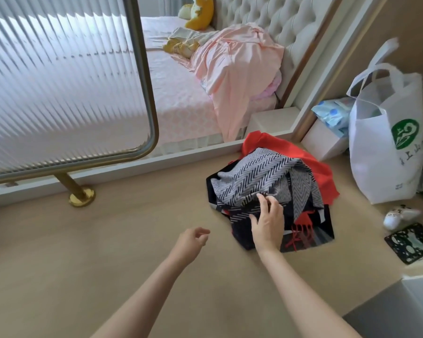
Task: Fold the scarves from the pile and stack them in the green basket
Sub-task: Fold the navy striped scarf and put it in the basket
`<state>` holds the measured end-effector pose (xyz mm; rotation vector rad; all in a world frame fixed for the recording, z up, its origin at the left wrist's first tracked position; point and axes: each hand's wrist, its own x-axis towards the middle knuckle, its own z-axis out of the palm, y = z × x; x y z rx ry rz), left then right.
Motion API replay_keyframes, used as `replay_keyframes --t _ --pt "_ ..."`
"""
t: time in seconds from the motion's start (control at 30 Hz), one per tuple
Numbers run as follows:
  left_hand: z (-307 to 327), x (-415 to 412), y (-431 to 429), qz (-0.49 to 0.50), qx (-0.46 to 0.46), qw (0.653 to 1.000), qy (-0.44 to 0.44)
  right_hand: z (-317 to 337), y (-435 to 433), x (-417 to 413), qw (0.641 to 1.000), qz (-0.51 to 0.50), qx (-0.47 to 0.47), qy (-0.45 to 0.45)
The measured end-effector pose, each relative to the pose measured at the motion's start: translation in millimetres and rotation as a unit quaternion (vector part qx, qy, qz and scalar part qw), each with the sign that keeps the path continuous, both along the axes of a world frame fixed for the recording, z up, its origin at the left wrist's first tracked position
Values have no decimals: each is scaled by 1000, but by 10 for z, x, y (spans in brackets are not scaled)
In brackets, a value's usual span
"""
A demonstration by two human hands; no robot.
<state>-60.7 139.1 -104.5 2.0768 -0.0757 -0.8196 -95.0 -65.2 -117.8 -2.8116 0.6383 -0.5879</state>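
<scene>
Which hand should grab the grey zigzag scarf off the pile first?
The right hand. It rests on the pile, fingers touching the grey zigzag scarf. The left hand hangs over bare floor beside the pile, loosely curled and empty, so it would have to reach farther.

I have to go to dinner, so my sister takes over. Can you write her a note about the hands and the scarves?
Left hand: loosely curled, empty, over the beige floor.
Right hand: gripping the grey-and-black zigzag knit scarf atop the pile.
Underneath: red cloth scarf, dark scarf with red fringe.
Done: nothing folded in view; green basket not in view.
To do: fold every scarf, stack them.
</scene>
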Motion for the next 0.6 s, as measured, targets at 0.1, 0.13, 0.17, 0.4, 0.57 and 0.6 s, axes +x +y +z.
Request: replay_keyframes --t 0.1,0.13,0.17,0.4,0.57,0.6 --pt "72 25 -69 17 -26 999 10 107 -196 199 999 2 -25 -30" --pt "101 29 -90 26 -37 999 16 110 -249 253 998 3 -43 -40" --pt "125 35 -109 34 -50 998 27 128 -288 293 997 8 -64 -51" --pt "295 32 -184 223 -240 910 255 340 91 69 985 92 -13 -145" --pt "302 10 -211 271 -349 834 329 420 727 -525 978 129 60 -152" --pt "291 2 -177 293 -348 834 311 389 822 -632 978 133 73 -143"
